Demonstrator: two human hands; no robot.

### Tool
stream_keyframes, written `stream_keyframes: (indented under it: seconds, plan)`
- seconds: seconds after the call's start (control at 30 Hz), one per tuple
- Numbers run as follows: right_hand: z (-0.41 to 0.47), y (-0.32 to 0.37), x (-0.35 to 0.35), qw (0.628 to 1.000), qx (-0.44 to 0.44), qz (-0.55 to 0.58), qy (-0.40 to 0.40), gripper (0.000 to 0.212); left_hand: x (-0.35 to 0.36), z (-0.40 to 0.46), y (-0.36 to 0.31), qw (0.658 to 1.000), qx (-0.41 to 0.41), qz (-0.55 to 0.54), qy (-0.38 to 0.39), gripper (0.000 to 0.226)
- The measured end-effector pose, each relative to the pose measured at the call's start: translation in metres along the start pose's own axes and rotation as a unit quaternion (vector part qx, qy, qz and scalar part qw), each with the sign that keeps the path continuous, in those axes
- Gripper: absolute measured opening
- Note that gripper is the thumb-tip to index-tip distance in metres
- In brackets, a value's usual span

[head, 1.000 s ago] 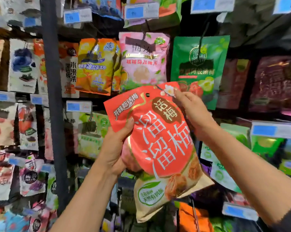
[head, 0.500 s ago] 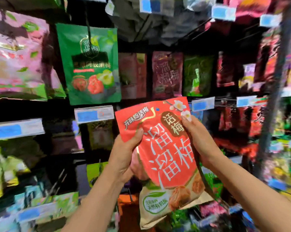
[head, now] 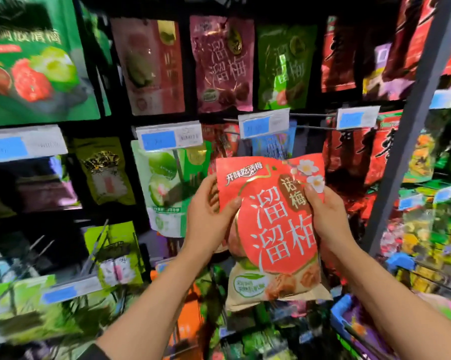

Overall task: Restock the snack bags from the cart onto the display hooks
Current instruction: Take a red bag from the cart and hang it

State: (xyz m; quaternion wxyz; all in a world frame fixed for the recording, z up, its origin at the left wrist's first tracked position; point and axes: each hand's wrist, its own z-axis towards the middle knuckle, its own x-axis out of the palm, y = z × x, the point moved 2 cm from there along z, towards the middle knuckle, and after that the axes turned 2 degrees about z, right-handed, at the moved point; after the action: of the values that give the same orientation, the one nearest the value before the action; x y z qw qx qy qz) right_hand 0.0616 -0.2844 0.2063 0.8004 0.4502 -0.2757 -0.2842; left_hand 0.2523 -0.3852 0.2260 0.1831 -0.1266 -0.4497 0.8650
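A red snack bag [head: 273, 224] with white characters and a beige bottom is held upright in front of the display wall. My left hand [head: 209, 219] grips its left edge, thumb across the front. My right hand [head: 325, 216] grips its right edge near the flower print. Directly behind the bag's top, a display hook [head: 310, 127] with a blue price tag [head: 264, 123] sticks out, and a blue bag [head: 273, 146] hangs under it.
Hanging bags fill the wall: green [head: 34, 63], maroon [head: 221, 66] and dark red [head: 357, 157] ones. Bare hooks [head: 37, 245] jut out at lower left. A grey upright post [head: 411, 120] stands at right. Blue bins [head: 349, 318] sit at lower right.
The view has swung right along the shelves and the red bag moved with it, from the orange and pink bags to the maroon and dark red ones. Both hands keep their hold.
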Motion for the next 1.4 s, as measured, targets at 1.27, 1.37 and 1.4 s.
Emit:
stream_keyframes:
  seconds: [1.27,1.37,1.4]
  plan:
    - [0.101,-0.009,0.039,0.997,-0.062,-0.006,0.037,0.026,0.048,0.054,-0.012,0.861,0.202,0.466,-0.025,0.062]
    - [0.102,-0.019,0.041,0.997,-0.051,-0.007,0.052,0.03,0.049,0.054,-0.01,0.862,0.199,0.465,-0.027,0.06]
    - [0.102,-0.02,0.042,0.997,-0.049,-0.012,0.05,0.027,0.049,0.054,-0.01,0.862,0.199,0.466,-0.027,0.06]
